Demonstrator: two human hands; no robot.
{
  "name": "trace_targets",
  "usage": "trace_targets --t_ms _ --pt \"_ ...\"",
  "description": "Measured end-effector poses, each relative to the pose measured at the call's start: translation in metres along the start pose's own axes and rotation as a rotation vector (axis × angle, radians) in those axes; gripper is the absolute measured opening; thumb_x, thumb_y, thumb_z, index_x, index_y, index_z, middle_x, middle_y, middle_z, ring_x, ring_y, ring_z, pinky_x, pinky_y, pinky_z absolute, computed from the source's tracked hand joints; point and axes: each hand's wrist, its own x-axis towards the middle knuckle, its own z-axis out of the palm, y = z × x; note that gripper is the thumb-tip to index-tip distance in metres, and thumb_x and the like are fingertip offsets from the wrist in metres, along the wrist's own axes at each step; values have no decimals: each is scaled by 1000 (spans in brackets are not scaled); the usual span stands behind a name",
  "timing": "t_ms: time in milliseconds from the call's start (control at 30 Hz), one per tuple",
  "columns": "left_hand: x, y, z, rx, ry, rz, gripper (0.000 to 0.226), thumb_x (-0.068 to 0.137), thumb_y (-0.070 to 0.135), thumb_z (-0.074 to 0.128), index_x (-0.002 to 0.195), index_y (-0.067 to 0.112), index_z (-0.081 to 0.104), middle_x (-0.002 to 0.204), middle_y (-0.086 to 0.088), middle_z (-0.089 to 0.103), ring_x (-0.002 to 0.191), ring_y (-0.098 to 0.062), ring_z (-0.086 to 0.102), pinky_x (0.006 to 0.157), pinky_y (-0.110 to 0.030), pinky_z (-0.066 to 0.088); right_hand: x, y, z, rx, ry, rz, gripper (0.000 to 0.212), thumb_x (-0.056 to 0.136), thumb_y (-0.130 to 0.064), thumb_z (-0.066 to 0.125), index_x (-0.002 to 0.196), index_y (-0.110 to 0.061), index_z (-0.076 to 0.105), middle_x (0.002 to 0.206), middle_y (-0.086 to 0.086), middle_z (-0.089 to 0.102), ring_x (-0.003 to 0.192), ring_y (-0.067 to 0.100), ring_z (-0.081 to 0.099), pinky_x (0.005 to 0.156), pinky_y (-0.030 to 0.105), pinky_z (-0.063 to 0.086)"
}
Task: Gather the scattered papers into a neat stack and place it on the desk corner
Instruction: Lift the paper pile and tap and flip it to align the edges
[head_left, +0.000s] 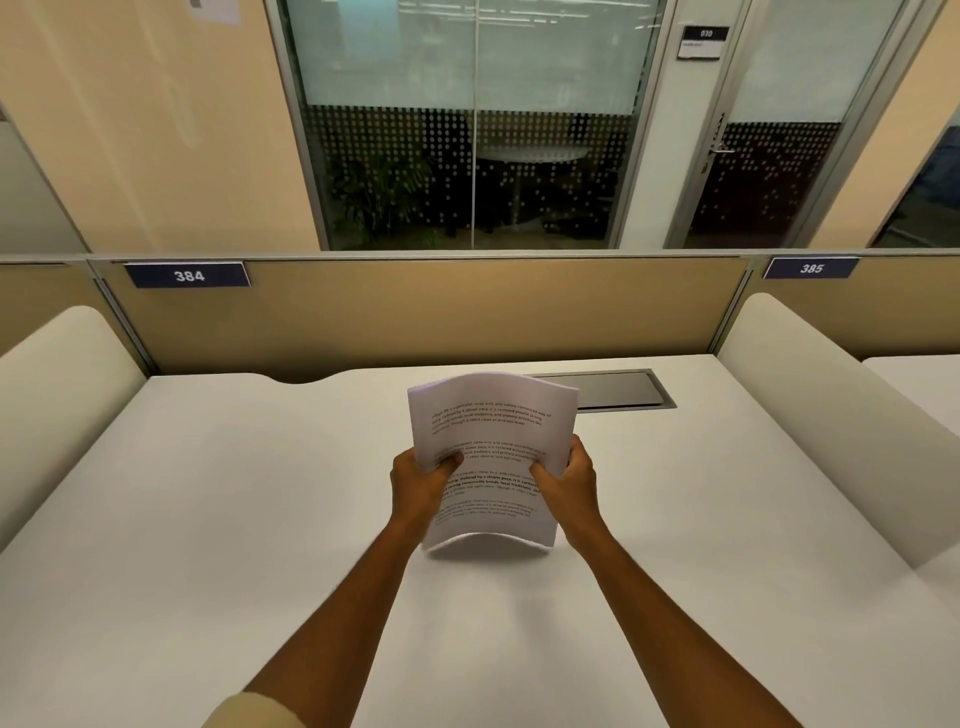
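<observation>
Stack of printed papers: being held between the two hands, lifted clear of the white desk, shadow lying just below its near edge; sheets bowing, far edge curling up and away.
Long axis: running away from the wrists toward the tan partition, near short edge hanging lowest, seemingly poised for tapping square.
Left hand: clenching the stack's left long edge near mid-height, thumb pressing on the printed face, fingers tucked out of sight behind the sheets.
Right hand: gripping the opposite long edge at about the same height, thumb lying across the text, fingers wrapping behind.
Nearer hand: neither; both standing level, sharing the load evenly.
Relation governing the coming move: desk corners lying well apart from both hands, far-right one beyond the right hand past the grey cable hatch, far-left one beyond the left hand under the 384 plate; which corner is meant, impossible to tell.
Loose sheets: none showing anywhere beside or beyond the hands, suggesting gathering finished and squaring or placing remaining.
Risk: bowing pages slipping out of line if either grip loosens before touching down.
</observation>
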Motion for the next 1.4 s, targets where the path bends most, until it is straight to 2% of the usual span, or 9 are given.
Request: trace_targets --t_ms 233,433,567,833,1000,1100,1200,1267,1400 --pt "32 53 -12 432 -168 205 25 81 18 74 104 11 70 96 -3 70 80 -22 67 67 -27 55 32 -27 -39 155 52 -67 44 75 -15 82 108 -23 53 99 0 65 88 16 66 59 16 57" --pt "52 102 -9 805 -313 302 22 78 14 73 99 8 71 101 -11 72 88 -29 68 77 -41 58 52 -42 -66 -247 -93 -236 40 74 -23 83 103 -23 56 95 -2 68 80 12 67 63 12 55" --pt "48 126 5 1082 -378 392 15 78 14 68 93 10 66 98 -11 69 95 -29 63 76 -38 44 53 -58 -59 -393 -222 -323 30 82 -28 76 107 -21 61 92 -8 68 74 6 65 63 9 48" --pt "38 123 16 1078 -382 418 28 77 31 76 97 15 67 101 -6 73 79 -19 65 82 -39 54 37 -48 -47 -134 -157 -133 20 85 -31 71 99 -17 65 91 3 73 76 21 72 66 31 59" --pt "55 105 -29 1160 -242 285 33 69 47 79 80 18 67 88 -2 72 84 -21 62 101 -56 36 32 -33 -68 -43 -140 -57 13 86 -26 71 93 -29 61 90 -3 73 71 16 73 54 19 55" --pt "63 89 -64 1028 -237 163 29 67 36 84 69 12 67 80 -5 71 78 -23 60 89 -50 42 31 -23 -80 -24 -137 -29 13 86 -24 70 95 -27 62 91 -3 73 69 14 73 53 19 55" --pt "60 69 -80 518 -325 58 23 70 14 84 76 -1 69 80 -9 74 76 -24 65 63 -27 52 31 -14 -85 -10 -133 -15 16 87 -24 69 102 -23 63 96 2 74 76 21 74 62 28 60" --pt "50 54 -80 227 -339 9 27 79 13 77 97 -3 66 89 -7 76 85 -24 66 66 -22 54 30 -8 -83 12 -126 5 18 87 -23 69 105 -20 63 98 5 74 80 26 73 68 37 61" --pt "31 19 -61 -77 -211 -7 26 94 21 58 118 12 55 109 -11 70 99 -26 68 83 -41 57 25 -3 -68 79 -96 43 13 86 -24 71 97 -25 64 97 5 74 78 23 74 63 32 61"
